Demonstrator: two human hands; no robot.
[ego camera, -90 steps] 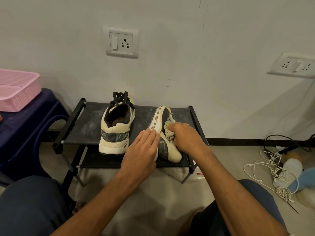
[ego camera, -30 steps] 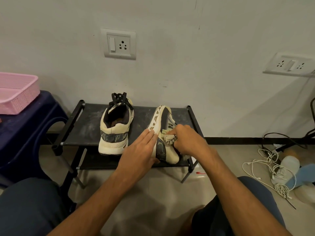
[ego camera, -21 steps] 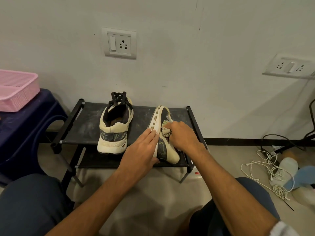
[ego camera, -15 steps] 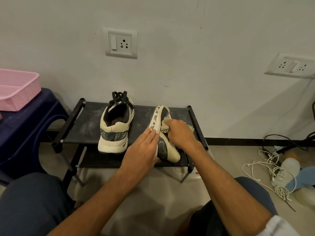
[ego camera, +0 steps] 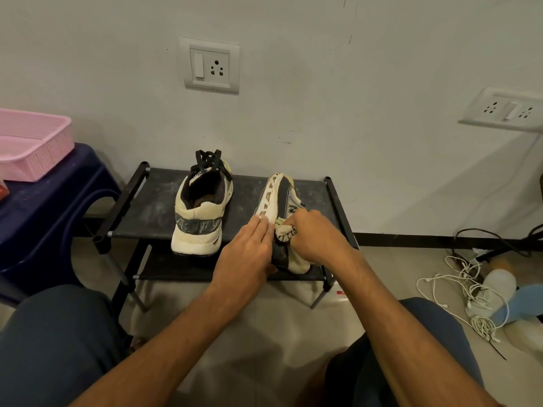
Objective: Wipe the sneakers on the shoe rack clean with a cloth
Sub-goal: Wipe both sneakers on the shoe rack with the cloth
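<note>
cream-and-grey mesh sneaker (ego camera: 282,205), tipped on its side at the right of the top shelf of the black metal-and-fabric shoe rack (ego camera: 152,207), its sole edge braced by the straight fingers of the left hand (ego camera: 246,259). the right hand (ego camera: 317,236) clenches a bunched pale patterned cloth (ego camera: 283,232) against the grey side panel. since half a second ago the wad has slid back along the panel toward the heel, one stroke of a to-and-fro rub, while the left hand has not shifted. judged stage: this shoe mid-wipe. the upright cream sneaker with black laces (ego camera: 202,212) to its left has no hand on it. shelf fabric shows pale dust smears. room: grey-white wall (ego camera: 323,98) with a white switch-and-socket plate (ego camera: 210,66), a pink plastic basket (ego camera: 32,142) on a dark blue plastic stool (ego camera: 44,207), tangled white cables (ego camera: 464,286) on the floor at right.
</note>
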